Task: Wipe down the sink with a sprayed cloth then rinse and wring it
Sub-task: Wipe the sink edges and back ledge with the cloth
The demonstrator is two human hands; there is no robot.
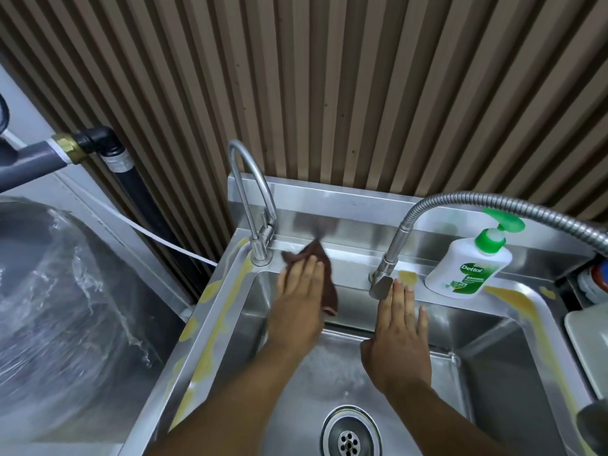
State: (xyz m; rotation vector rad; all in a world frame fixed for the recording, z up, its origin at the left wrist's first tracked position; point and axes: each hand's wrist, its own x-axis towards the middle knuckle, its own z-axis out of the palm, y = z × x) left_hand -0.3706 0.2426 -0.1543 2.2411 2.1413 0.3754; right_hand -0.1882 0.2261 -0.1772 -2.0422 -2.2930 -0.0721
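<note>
Brown cloth point(93, 263) pressed flat on steel sink point(329, 258) ledge.

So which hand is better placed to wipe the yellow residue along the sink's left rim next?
Left, probably. The left hand already presses the brown cloth flat on the back ledge beside the gooseneck tap, near the yellow residue. The right hand is empty, by the flexible faucet.

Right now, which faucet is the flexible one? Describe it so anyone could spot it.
Start at the steel sink and look along its back ledge. Two faucets stand there: the flexible faucet is the right-hand one, beside the soap bottle. Unlike the smooth rigid gooseneck faucet on the left, its neck is a ribbed metal hose.
</note>
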